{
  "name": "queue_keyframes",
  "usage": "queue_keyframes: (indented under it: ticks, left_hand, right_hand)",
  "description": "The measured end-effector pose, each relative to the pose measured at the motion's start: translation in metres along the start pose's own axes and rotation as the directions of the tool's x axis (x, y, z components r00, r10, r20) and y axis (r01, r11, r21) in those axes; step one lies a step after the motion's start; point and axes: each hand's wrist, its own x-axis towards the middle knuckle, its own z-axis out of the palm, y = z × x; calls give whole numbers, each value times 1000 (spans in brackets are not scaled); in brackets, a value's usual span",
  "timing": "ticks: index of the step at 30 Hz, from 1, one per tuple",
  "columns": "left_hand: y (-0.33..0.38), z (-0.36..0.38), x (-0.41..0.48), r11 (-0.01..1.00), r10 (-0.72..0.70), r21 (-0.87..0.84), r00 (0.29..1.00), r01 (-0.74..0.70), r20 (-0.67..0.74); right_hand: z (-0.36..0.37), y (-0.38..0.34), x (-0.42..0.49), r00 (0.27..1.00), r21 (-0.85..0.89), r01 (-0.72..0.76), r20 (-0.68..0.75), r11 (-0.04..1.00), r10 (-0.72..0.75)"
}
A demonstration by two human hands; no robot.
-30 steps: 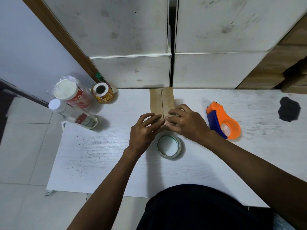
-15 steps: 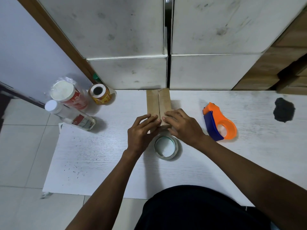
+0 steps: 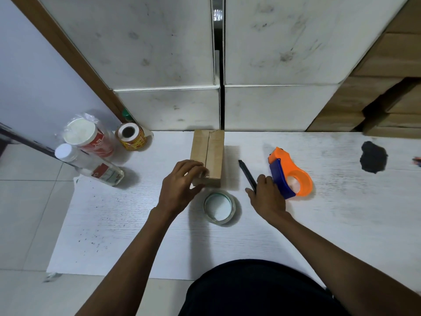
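Observation:
A small brown cardboard box (image 3: pixel 210 151) lies on the white table (image 3: pixel 136 224), its two flaps meeting along the middle. My left hand (image 3: pixel 180 185) grips the box's near left corner with curled fingers. My right hand (image 3: pixel 266 197) is to the right of the box and holds the near end of a black pen (image 3: pixel 246 173) that points away from me. A roll of clear tape (image 3: pixel 219 207) lies flat just in front of the box, between my hands.
An orange and blue tape dispenser (image 3: pixel 289 174) sits right beside my right hand. At the far left stand a bagged stack of cups (image 3: pixel 86 135), a clear bottle (image 3: pixel 91 165) and a yellow tape roll (image 3: pixel 129 135). White cartons (image 3: pixel 166 65) back the table; a black patch (image 3: pixel 373 159) is far right.
My right hand left the box's near end and moved right, where it now holds the black pen. My left hand stayed on the box.

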Motion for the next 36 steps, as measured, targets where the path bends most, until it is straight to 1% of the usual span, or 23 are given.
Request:
queue_keyframes:
  ticks: [2, 4, 7, 10, 11, 12, 14, 16, 17, 18, 19, 21, 22, 24, 25, 26, 27, 28, 29, 30, 31, 34, 36]
  left_hand:
    - [6, -3, -6, 1000, -9, -8, 999, 9, 36]
    - [12, -4, -16, 998, -51, -26, 998, 52, 27]
    - [20, -2, -32, 990, -140, -44, 988, 137, -62]
    - [37, 8, -46, 974, -228, -41, 962, 225, -151]
    - [45, 11, -49, 953, -302, -68, 945, 296, -124]
    - [53, 15, -51, 913, -400, -112, 915, 392, -58]
    - [62, 26, -54, 802, -561, -154, 816, 578, 139]
    - [64, 37, -56, 748, -592, -142, 750, 648, 295]
    - [66, 40, -57, 733, -592, -159, 735, 661, 330]
    - [67, 41, -57, 719, -595, -185, 730, 670, 335]
    - [68, 41, -57, 711, -601, -201, 731, 674, 325]
    - [68, 42, -58, 695, -612, -217, 723, 685, 322]
    - [69, 42, -59, 671, -619, -244, 710, 700, 334]
    - [71, 45, -62, 609, -629, -326, 691, 723, 357]
    - [71, 49, -63, 588, -632, -357, 688, 726, 358]
    - [70, 55, -65, 575, -634, -378, 687, 726, 356]
    - [69, 62, -67, 563, -636, -395, 686, 726, 353]
    - [71, 66, -67, 556, -637, -410, 688, 723, 349]
    - [75, 64, -65, 551, -638, -424, 690, 719, 341]
    - [78, 64, -64, 550, -637, -434, 694, 714, 335]
    - [80, 64, -63, 552, -638, -434, 696, 712, 329]
    - [83, 66, -64, 563, -642, -443, 707, 698, 296]
    - [86, 66, -66, 568, -647, -447, 711, 691, 275]
  right_hand:
    - [3, -3, 5, 1000, -3, -13, 23, 1000, 13]
    - [5, -4, 8, 998, 37, -38, 45, 999, 36]
    - [6, -4, 10, 997, 106, -73, 42, 992, 69]
    - [7, -2, 10, 990, 132, -111, 97, 985, 99]
    - [7, -1, 8, 988, 130, -118, 116, 984, 103]
    - [6, -1, 6, 986, 125, -111, 136, 986, 94]
    - [3, 1, 6, 980, 162, -95, 186, 982, 64]
    - [-3, 2, 6, 969, 201, -13, 246, 980, -37]
    - [-7, 2, 7, 972, 248, 48, 213, 968, -102]
    - [-10, 3, 7, 968, 312, 154, 143, 937, -206]
    - [-13, 3, 5, 934, 333, 143, 266, 932, -238]
    - [-4, 12, 8, 944, 296, 266, 115, 917, -311]
    - [2, 17, 11, 939, 298, 296, 83, 908, -334]
    - [0, 16, 10, 948, 399, 248, 86, 883, -305]
    - [-3, 15, 9, 959, 488, 193, 90, 851, -269]
    - [-8, 12, 5, 979, 553, 133, 54, 823, -195]
    - [-16, 3, 0, 977, 689, 4, 153, 725, -150]
    - [-22, -3, -5, 981, 714, -69, 177, 697, -85]
    - [-28, -7, -5, 991, 711, -105, 131, 696, 15]
    - [-30, -7, -4, 982, 741, -181, 173, 646, 76]
    - [-33, -8, -3, 977, 785, -206, 197, 584, 80]
    - [-41, -9, -6, 978, 828, -192, 208, 526, 30]
    - [-46, -12, -9, 970, 855, -229, 239, 464, 38]
